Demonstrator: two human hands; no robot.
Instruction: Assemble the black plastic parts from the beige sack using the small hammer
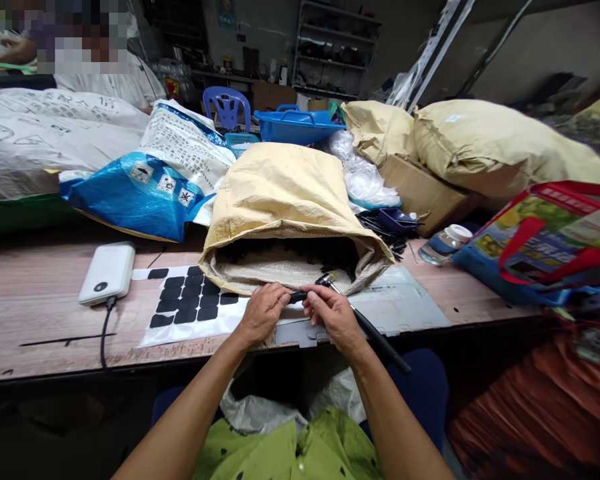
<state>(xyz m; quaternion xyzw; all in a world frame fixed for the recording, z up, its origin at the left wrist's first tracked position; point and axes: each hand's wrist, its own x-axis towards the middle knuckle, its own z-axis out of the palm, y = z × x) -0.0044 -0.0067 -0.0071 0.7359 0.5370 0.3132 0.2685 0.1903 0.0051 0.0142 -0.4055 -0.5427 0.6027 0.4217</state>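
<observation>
A short black tube-like piece (298, 297) spans the gap between my hands at the table's front edge. My left hand (266, 308) is closed on its left end. The fingers of my right hand (336, 317) pinch its right end. A hammer-like tool with a metal head and black handle (380, 339) lies beside my right hand, its handle jutting past the table edge. Just beyond my hands, a beige woven sack (285, 190) lies with its mouth towards me. Dark pieces show inside it, too shadowed to make out. A white sheet of black rounded-square stickers (189, 293) lies left of my hands.
To the left are a white power bank (108, 273) with a cable and a blue-and-white sack (150, 180). Rightward stand a bottle (445, 244), a cardboard box (423, 193) and a colourful bag (545, 233). Behind is a blue tub (297, 127). Another person is at far left.
</observation>
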